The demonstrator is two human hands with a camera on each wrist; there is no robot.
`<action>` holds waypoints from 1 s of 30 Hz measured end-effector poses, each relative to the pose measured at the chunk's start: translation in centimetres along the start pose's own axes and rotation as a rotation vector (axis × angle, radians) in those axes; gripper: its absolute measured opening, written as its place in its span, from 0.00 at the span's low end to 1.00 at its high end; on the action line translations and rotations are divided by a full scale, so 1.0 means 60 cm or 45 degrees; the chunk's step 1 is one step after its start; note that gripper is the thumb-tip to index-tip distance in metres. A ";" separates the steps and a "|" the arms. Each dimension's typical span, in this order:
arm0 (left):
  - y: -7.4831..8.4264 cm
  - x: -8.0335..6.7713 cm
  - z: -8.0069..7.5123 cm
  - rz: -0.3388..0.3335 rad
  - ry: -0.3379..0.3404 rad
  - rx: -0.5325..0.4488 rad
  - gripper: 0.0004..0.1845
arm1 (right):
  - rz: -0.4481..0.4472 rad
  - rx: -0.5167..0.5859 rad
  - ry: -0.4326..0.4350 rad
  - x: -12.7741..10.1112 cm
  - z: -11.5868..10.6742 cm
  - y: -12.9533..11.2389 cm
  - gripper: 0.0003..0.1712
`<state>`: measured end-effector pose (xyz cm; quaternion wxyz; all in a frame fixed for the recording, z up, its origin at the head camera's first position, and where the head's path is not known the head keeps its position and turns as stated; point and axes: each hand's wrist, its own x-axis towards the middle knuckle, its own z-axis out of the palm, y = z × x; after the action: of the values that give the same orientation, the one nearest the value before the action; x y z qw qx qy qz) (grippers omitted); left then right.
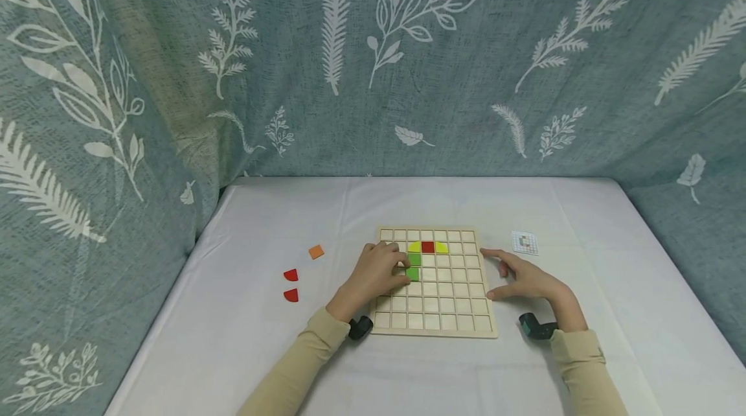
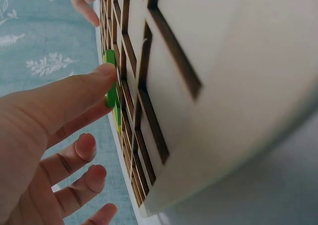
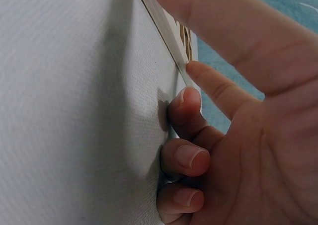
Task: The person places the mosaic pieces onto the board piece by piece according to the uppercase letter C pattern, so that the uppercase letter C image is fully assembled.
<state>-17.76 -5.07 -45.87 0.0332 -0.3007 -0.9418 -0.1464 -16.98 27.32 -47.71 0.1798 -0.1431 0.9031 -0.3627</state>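
Note:
A wooden grid board [image 1: 460,312] lies on the white table. Its upper rows hold two yellow quarter-round tiles [image 1: 414,247] with a red square tile [image 1: 428,247] between them, and two green tiles [image 1: 413,273] below the left one. My left hand [image 1: 381,273] rests on the board, one straight fingertip [image 2: 105,71] pressing the edge of a green tile [image 2: 110,93] that stands slightly proud of its cell. My right hand [image 1: 513,280] lies at the board's right edge [image 3: 164,26], thumb and index finger touching it, the other fingers [image 3: 186,101] curled on the cloth.
Left of the board lie an orange square tile [image 1: 316,251] and two red quarter-round tiles [image 1: 291,285]. A small pattern card [image 1: 524,242] sits to the board's upper right. A leaf-print curtain [image 1: 373,59] encloses the table on three sides.

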 end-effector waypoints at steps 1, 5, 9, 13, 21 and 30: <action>0.000 0.002 0.001 -0.002 -0.005 0.008 0.13 | -0.002 0.001 0.000 0.000 0.000 0.000 0.54; 0.002 0.007 0.002 -0.007 -0.015 0.022 0.13 | -0.020 -0.005 0.006 0.000 0.000 -0.001 0.53; 0.004 0.010 0.001 -0.009 -0.018 0.001 0.12 | -0.052 -0.020 0.016 0.000 -0.001 -0.002 0.53; 0.004 0.011 0.003 -0.007 -0.026 -0.018 0.12 | -0.063 -0.024 0.019 0.000 -0.001 -0.004 0.52; -0.001 0.008 0.004 -0.004 -0.033 -0.039 0.13 | -0.056 -0.017 0.016 0.000 -0.001 -0.006 0.53; -0.004 -0.006 -0.002 -0.050 -0.029 -0.097 0.12 | -0.048 -0.031 0.020 -0.001 0.000 -0.005 0.52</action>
<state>-17.62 -5.48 -45.87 0.0083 -0.2849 -0.9416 -0.1793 -16.86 27.14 -47.48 0.1641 -0.1596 0.9060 -0.3561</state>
